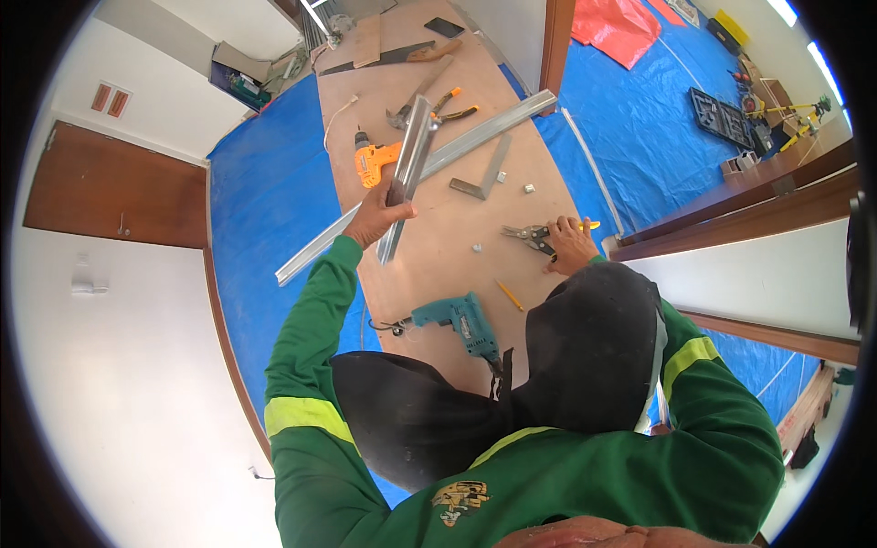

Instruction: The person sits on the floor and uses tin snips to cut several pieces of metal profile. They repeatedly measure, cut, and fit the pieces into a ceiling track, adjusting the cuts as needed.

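My left hand [376, 219] is closed round a short metal channel [408, 178], tilted up above the board. A longer metal channel [493, 135] lies diagonally beneath it, its middle partly covered. My right hand [573, 245] has its fingers curled over the handles of tin snips [527, 237], which rest low on the board; a yellow handle end sticks out past the fingers. Just beyond my left hand lies an orange cordless drill [373, 160]. A metal try square [484, 173] and small metal scraps [529, 189] lie between my hands and the far tools.
On the plywood board [429, 265] near my knees lie a teal corded drill [461, 326] and a pencil [510, 294]. Farther off are a hammer [402, 117], pliers [452, 115], a handsaw [388, 58] and a phone [444, 27]. Blue sheeting [265, 210] flanks the board; an open tool case [721, 120] sits right.
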`<state>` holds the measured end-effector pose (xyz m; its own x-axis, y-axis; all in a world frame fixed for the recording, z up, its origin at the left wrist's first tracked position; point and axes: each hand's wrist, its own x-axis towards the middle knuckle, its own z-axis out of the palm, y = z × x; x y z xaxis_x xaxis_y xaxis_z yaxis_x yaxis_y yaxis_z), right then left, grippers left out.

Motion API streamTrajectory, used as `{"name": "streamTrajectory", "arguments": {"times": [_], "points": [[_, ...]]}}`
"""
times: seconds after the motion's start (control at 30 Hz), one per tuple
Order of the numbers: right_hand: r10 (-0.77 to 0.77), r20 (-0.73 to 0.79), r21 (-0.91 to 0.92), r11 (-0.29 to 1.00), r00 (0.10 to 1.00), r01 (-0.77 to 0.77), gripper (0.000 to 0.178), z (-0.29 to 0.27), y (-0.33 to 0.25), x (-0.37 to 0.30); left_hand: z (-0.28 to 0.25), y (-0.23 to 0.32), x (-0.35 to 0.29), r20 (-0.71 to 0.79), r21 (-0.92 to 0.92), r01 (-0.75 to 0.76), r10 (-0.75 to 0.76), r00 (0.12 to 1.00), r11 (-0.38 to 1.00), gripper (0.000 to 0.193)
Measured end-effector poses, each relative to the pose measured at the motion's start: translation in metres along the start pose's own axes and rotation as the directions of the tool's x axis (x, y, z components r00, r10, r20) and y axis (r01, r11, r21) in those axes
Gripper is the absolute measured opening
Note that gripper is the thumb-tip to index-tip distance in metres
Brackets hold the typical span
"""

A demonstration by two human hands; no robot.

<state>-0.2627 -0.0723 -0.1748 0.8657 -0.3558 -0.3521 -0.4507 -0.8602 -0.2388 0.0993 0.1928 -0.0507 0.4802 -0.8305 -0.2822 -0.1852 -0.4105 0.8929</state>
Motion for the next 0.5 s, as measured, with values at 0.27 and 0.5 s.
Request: {"name": "streamTrajectory", "arguments": {"times": [0.27,0.5], "points": [[0.009,-0.018,0.14,0.99,1.0,-0.006,0.091,0.002,0.004,0.013,0.014,-0.015,0.01,0.045,0.304,-0.056,0.045,0.998,0.951,0.078],[-0.015,-0.174,0.935,0.312,0.985,0.17,0.06,-0.129,-0.037,0.028,0.047,0.024,-0.003,0.004,0.533,-0.022,0.023,1.0,0.846,0.072]]}}
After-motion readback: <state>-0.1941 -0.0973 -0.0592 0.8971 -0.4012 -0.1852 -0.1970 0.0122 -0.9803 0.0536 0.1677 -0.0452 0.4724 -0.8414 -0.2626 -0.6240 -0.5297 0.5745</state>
